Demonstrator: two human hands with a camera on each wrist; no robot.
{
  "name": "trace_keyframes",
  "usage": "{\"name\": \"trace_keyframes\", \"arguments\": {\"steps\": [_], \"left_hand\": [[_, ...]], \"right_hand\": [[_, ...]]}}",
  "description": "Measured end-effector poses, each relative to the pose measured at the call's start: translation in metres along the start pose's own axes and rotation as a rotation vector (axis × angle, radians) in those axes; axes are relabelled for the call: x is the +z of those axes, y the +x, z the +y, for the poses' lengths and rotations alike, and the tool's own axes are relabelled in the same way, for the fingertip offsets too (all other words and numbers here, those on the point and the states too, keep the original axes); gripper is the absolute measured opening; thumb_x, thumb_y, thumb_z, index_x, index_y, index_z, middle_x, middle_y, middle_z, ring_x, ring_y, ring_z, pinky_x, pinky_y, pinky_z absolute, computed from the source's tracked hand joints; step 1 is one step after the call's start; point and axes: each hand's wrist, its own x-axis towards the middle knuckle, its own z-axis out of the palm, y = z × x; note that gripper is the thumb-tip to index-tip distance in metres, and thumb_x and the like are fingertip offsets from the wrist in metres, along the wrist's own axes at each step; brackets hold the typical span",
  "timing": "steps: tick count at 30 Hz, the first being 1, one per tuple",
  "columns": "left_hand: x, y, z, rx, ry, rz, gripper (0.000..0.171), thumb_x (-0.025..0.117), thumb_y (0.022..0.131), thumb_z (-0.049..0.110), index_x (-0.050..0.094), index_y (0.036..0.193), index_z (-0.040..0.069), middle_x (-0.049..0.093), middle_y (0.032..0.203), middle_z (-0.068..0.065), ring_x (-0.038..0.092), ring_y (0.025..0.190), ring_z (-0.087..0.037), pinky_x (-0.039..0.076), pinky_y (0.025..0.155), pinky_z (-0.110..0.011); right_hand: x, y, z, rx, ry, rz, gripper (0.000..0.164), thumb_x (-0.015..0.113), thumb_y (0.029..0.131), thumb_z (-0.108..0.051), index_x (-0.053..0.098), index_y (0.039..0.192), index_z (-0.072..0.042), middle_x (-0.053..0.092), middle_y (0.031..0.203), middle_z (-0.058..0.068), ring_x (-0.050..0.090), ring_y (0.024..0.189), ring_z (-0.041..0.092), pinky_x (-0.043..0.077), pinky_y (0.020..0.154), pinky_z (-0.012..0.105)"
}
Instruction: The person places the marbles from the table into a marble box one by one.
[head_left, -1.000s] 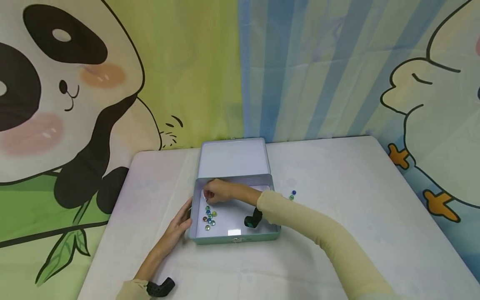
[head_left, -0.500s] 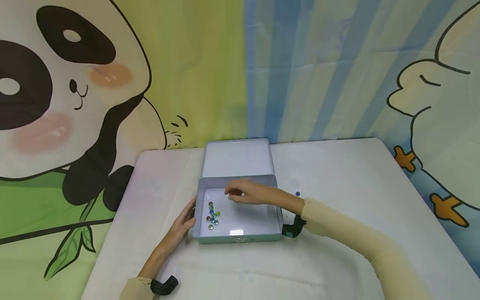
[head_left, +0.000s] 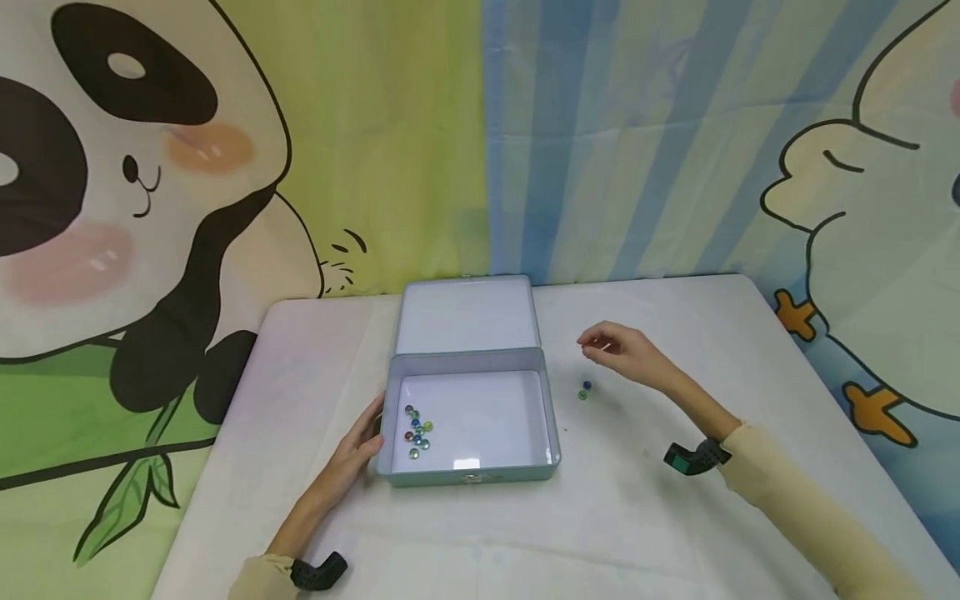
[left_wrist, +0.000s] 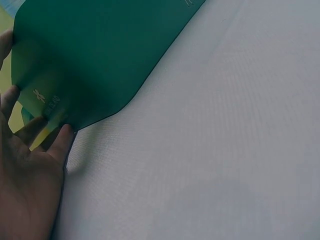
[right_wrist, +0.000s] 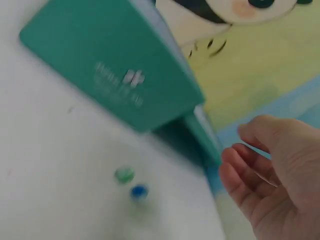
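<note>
An open green metal box (head_left: pixel 551 417) with a pale inside stands on the table. Several coloured glass marbles (head_left: pixel 417 425) lie at the left of its floor. My left hand (head_left: pixel 351 454) rests with extended fingers against the box's left outer wall, also seen in the left wrist view. To the right of the box, a blue marble (head_left: pixel 587 385) and a green marble (head_left: pixel 582 395) lie close together on the tabletop. Above and just behind them hovers my right hand (head_left: pixel 626 354), its fingers loosely bent around nothing visible.
The box's lid (head_left: pixel 468 317) is raised and leans back behind it. A white cloth covers the table (head_left: pixel 480 533). Printed curtains (head_left: pixel 420 150) hang at the table's far edge.
My right hand has let go of a dark marble among the others in the box. It has then moved right, out over the two loose marbles. My left hand stays at the box.
</note>
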Motion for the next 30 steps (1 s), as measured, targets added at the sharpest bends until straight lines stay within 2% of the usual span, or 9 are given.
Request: {"name": "trace_keyframes", "arguments": {"steps": [2,4,8,12,18,25,30], "left_hand": [[0.000,-0.001,0.000,0.001,0.000,0.002,0.063,0.040,0.102,0.011,0.013,0.157,0.028,0.008,0.164,-0.015,0.003,0.149,-0.046,0.015,0.116,-0.058],[0.001,-0.001,-0.001,-0.002,-0.006,0.005,0.063,0.040,0.102,0.011,0.013,0.157,0.028,0.008,0.164,-0.015,0.003,0.149,-0.046,0.011,0.112,-0.066],[0.002,-0.001,-0.001,-0.014,-0.018,0.020,0.063,0.040,0.102,0.012,0.013,0.157,0.029,0.008,0.164,-0.014,0.003,0.149,-0.045,0.011,0.113,-0.066],[0.003,0.000,-0.001,-0.027,-0.026,0.028,0.063,0.040,0.102,0.014,0.014,0.156,0.032,0.008,0.165,-0.011,0.003,0.151,-0.041,0.011,0.115,-0.064],[0.002,0.001,-0.001,-0.022,-0.041,0.027,0.063,0.041,0.102,0.013,0.015,0.156,0.033,0.009,0.165,-0.010,0.004,0.151,-0.041,0.011,0.114,-0.065],[0.002,0.000,-0.001,-0.030,-0.040,0.031,0.063,0.041,0.102,0.014,0.015,0.156,0.033,0.009,0.165,-0.009,0.004,0.151,-0.040,0.011,0.115,-0.063],[0.001,0.000,-0.002,-0.024,-0.034,0.029,0.063,0.040,0.102,0.013,0.015,0.156,0.031,0.008,0.165,-0.011,0.003,0.150,-0.042,0.010,0.114,-0.065]], "right_hand": [[-0.001,-0.007,0.017,0.028,-0.016,-0.043,0.020,0.062,0.095,-0.011,0.065,0.112,-0.001,0.068,0.110,0.017,0.063,0.095,0.019,0.053,0.079,0.018],[0.002,-0.013,0.032,0.033,-0.032,-0.086,0.022,0.062,0.094,-0.009,0.065,0.113,0.001,0.067,0.111,0.018,0.063,0.096,0.021,0.053,0.081,0.020],[0.013,-0.022,0.054,0.012,-0.040,-0.126,0.023,0.063,0.092,-0.005,0.065,0.115,-0.001,0.068,0.110,0.013,0.063,0.095,0.018,0.053,0.081,0.021],[0.025,-0.026,0.065,-0.035,-0.085,-0.106,0.023,0.067,0.089,-0.003,0.067,0.112,-0.002,0.068,0.102,0.008,0.062,0.089,0.011,0.053,0.077,0.021],[0.034,-0.025,0.064,-0.099,-0.163,-0.046,0.018,0.069,0.084,0.001,0.068,0.102,-0.001,0.066,0.091,0.005,0.056,0.079,0.004,0.050,0.068,0.020],[0.036,-0.023,0.065,-0.060,-0.177,-0.047,0.017,0.070,0.084,0.001,0.068,0.100,-0.001,0.066,0.089,0.003,0.056,0.077,0.004,0.049,0.067,0.019],[0.036,-0.022,0.066,-0.065,-0.170,-0.048,0.017,0.070,0.084,0.001,0.068,0.100,-0.001,0.065,0.088,0.003,0.055,0.077,0.003,0.049,0.067,0.019]]}}
